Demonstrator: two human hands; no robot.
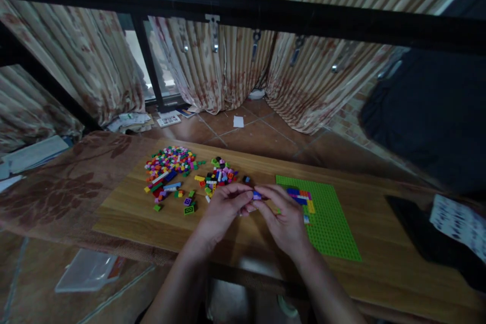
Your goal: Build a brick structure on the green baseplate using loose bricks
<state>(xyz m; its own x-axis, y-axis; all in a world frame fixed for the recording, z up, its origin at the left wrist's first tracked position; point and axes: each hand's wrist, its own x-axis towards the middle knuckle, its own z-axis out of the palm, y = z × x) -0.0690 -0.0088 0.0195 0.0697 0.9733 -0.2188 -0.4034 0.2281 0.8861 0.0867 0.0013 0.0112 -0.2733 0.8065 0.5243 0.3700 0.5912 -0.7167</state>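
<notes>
My left hand [224,207] and my right hand [284,215] meet over the wooden board [132,212], fingertips pinched together on a small blue-purple brick [257,195]. Just right of them lies a green baseplate [330,223] with a few blue, red and yellow bricks [301,198] stuck on near its left edge. Left of the hands lies a pile of small multicoloured bricks [170,164], and a second, smaller pile [220,174] sits closer to my fingers.
A brown patterned cloth [49,192] covers the surface at the left. A dark flat object [413,228] and a white printed sheet [459,223] lie at the right. Curtains [212,71] and a black bar [243,10] stand behind; papers lie on the tiled floor [258,131].
</notes>
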